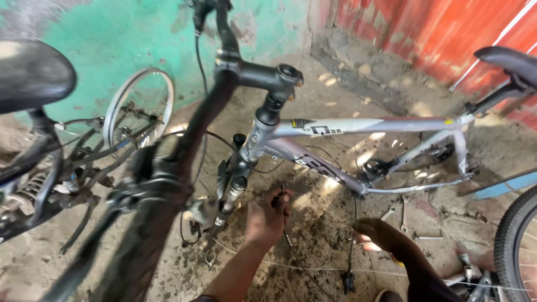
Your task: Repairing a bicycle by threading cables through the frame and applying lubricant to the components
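Observation:
A silver bicycle frame [358,126] without wheels stands on the dirt floor, its black stem [263,75] and blurred handlebar [168,173] close to the camera. My left hand [267,217] is down beside the suspension fork [232,193], fingers closed on a thin dark tool [281,196]. My right hand [376,234], in a dark sleeve, rests low on the ground under the down tube, next to a hanging black cable [352,240]. Its grip is not visible.
Another bicycle with a black saddle [31,72] and a bare rim [140,106] leans at the left by a green wall. Spanners [404,215] lie on the ground at the right. A tyre [517,246] stands at the right edge, and a thin wire [313,268] crosses the floor.

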